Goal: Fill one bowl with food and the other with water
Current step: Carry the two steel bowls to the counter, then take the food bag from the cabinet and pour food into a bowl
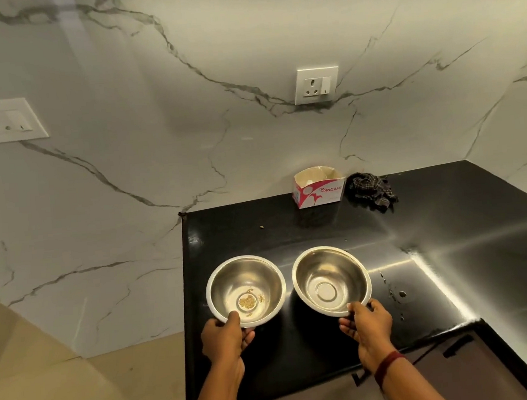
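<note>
A glossy black desk (299,354) fills the corner below a white marble wall (127,163) with grey veins. The wall carries a left socket (5,120) and a middle socket (316,85), both white. At the back of the desk, against the wall, stands an open pink-and-white box (318,190) printed ORIGAMI, with a crumpled dark checked cloth (371,189) just beside it on the right; a few drops (400,294) lie nearer the front.

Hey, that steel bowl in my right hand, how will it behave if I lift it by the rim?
The bowl looks thin and empty, so probably light and rigid. Its polished rim could slip in the right hand. Its small flat base suggests it may tip if pushed.
</note>
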